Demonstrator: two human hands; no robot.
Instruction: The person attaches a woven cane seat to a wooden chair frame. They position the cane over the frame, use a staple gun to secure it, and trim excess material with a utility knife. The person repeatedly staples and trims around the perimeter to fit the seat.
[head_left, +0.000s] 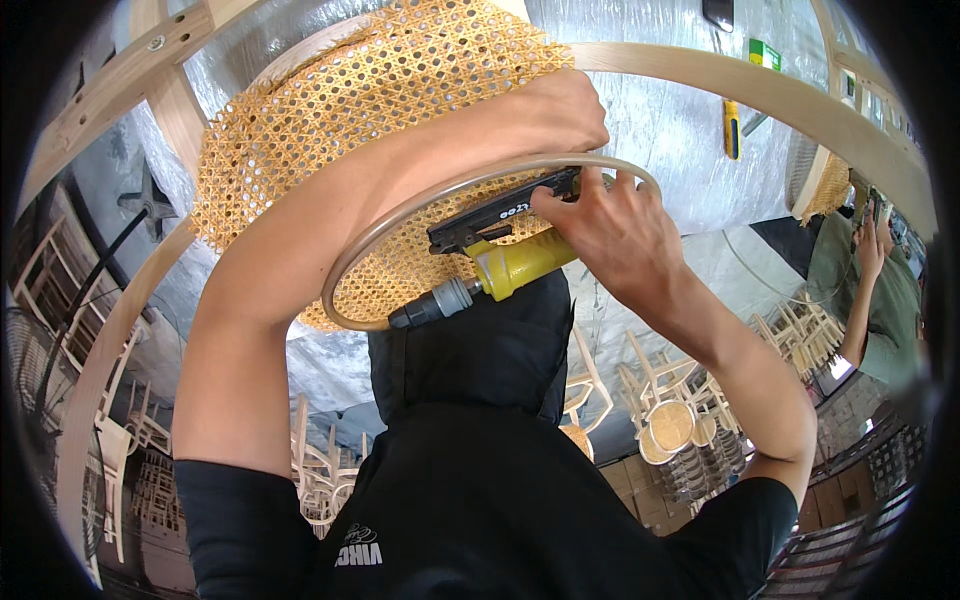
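Observation:
My right hand is wrapped round a yellow and black pneumatic staple gun. A clear brownish air hose curves from the gun's grey coupling, over to the hand. Woven cane webbing, golden and open-meshed, spreads under my left forearm, with more of it showing below the gun. At the webbing's right edge, beside a curved pale wooden rail, my left hand is curled with its knuckles up. Its fingertips are hidden, so I cannot see what they hold or press.
Plastic-wrapped surface lies beneath the work. On it are a yellow utility knife, a green box and a dark phone-like object. A curved wooden rail arcs rightward. Another person works at right; wooden chair frames stand around.

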